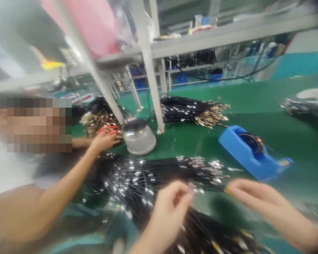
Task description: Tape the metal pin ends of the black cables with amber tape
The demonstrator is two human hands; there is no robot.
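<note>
A heap of black cables [148, 176] with silver and gold end plugs lies on the green table [254, 102] in front of me. My left hand [172, 206] is over the heap, thumb and fingers pinched on the plug end of one black cable [194, 187]. My right hand [257, 197] reaches in from the right. Its fingers are pressed together at the tips, on what looks like the same cable's other part near a small yellow end [226, 190]. The view is smeared by motion.
A blue tape dispenser [251, 151] stands just beyond my right hand. A grey round device [139, 137] sits by a white frame post [151, 77]. More cable bundles [193, 111] lie further back. A co-worker on the left stretches a hand [104, 141] toward something red [108, 129].
</note>
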